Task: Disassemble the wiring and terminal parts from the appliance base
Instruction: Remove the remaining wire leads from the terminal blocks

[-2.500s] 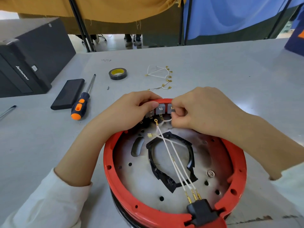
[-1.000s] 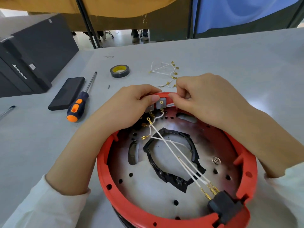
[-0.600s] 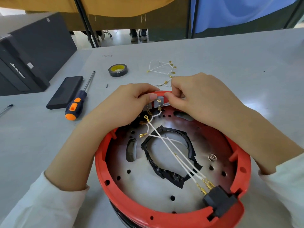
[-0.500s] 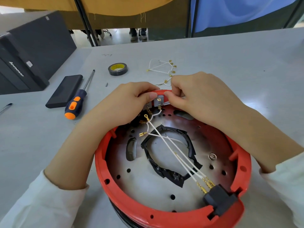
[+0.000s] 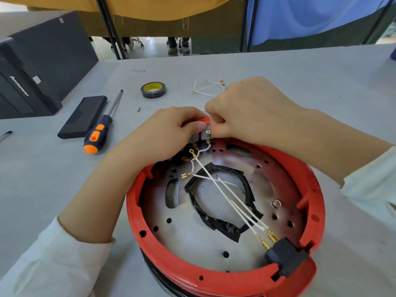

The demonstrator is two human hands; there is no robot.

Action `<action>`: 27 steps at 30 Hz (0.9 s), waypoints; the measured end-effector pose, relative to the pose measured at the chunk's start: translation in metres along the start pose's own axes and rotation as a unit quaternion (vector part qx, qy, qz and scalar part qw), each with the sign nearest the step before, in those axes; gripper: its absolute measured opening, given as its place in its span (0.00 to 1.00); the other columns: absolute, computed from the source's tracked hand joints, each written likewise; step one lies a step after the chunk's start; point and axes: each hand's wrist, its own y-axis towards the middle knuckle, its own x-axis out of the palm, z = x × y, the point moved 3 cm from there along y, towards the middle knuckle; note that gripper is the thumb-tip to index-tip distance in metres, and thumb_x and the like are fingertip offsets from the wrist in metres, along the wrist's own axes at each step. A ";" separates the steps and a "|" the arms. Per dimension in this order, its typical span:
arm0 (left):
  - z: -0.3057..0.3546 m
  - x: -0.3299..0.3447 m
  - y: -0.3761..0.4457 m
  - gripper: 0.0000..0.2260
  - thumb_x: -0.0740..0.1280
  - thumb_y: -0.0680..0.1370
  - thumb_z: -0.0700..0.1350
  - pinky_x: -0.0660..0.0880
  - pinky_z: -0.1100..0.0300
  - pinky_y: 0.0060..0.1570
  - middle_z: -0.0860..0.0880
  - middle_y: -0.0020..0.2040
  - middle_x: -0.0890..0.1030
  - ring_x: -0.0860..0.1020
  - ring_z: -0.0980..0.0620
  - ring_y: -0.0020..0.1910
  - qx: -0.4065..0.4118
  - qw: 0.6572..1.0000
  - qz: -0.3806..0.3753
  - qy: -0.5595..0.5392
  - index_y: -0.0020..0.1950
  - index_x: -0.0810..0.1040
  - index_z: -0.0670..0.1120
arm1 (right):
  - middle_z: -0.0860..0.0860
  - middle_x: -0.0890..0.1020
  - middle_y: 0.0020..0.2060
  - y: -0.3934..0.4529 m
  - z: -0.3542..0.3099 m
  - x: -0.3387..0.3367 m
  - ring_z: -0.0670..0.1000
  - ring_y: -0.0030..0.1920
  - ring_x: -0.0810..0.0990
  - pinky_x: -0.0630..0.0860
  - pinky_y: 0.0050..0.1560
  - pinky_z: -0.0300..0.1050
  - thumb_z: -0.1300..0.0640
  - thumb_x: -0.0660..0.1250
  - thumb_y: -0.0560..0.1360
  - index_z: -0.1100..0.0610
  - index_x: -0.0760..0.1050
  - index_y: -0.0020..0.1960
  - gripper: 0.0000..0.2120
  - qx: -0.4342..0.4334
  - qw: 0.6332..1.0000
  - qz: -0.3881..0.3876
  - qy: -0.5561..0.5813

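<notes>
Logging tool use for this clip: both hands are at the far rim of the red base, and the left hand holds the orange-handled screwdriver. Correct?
Not quite. The screwdriver lies untouched on the table, left of the red base. The left hand grips the grey terminal parts at the rim beside the right hand, as the head view shows.

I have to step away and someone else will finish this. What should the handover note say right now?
Left hand holds the grey terminal block at the far rim of the red base. Right hand pinches at the block's right side; what its grip holds is hidden.
Done: a bundle of removed wires lies on the table.
Left: white wires run to the black connector; a lead stays plugged into the block.
</notes>
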 end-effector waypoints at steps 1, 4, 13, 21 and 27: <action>0.000 0.000 0.000 0.09 0.62 0.80 0.50 0.66 0.78 0.38 0.62 0.42 0.79 0.75 0.66 0.41 0.001 1.000 0.002 0.000 0.57 0.78 0.59 | 0.47 0.62 0.26 0.004 0.002 -0.001 0.51 0.28 0.62 0.51 0.28 0.43 0.50 0.64 0.71 0.52 0.59 0.29 0.18 -0.010 1.000 -0.007 0.017; 0.000 -0.001 -0.001 0.09 0.63 0.80 0.50 0.66 0.78 0.33 0.62 0.35 0.77 0.73 0.70 0.34 0.007 1.000 0.012 -0.002 0.56 0.79 0.60 | 0.47 0.65 0.25 0.014 0.007 0.002 0.52 0.29 0.67 0.54 0.28 0.42 0.49 0.67 0.68 0.52 0.60 0.28 0.18 -0.028 0.998 -0.030 0.054; 0.002 -0.002 -0.001 0.11 0.63 0.80 0.50 0.65 0.79 0.40 0.57 0.50 0.82 0.77 0.58 0.49 0.004 1.000 0.018 0.010 0.61 0.78 0.59 | 0.49 0.65 0.22 0.020 0.018 0.005 0.48 0.25 0.62 0.56 0.27 0.42 0.52 0.68 0.66 0.56 0.63 0.27 0.17 0.006 0.984 -0.083 0.158; 0.001 -0.001 0.000 0.10 0.64 0.79 0.48 0.65 0.79 0.35 0.65 0.36 0.77 0.73 0.72 0.34 0.013 1.000 0.022 -0.007 0.58 0.80 0.58 | 0.48 0.65 0.28 0.003 0.003 0.000 0.47 0.27 0.62 0.54 0.27 0.43 0.51 0.65 0.71 0.53 0.61 0.30 0.17 0.068 0.992 -0.043 0.101; 0.000 -0.001 -0.001 0.11 0.63 0.79 0.50 0.66 0.78 0.41 0.60 0.48 0.81 0.76 0.60 0.46 0.001 1.000 0.018 -0.006 0.60 0.78 0.59 | 0.49 0.65 0.27 -0.029 -0.007 0.013 0.57 0.34 0.68 0.57 0.30 0.47 0.50 0.60 0.76 0.54 0.61 0.35 0.14 0.180 0.973 0.039 0.142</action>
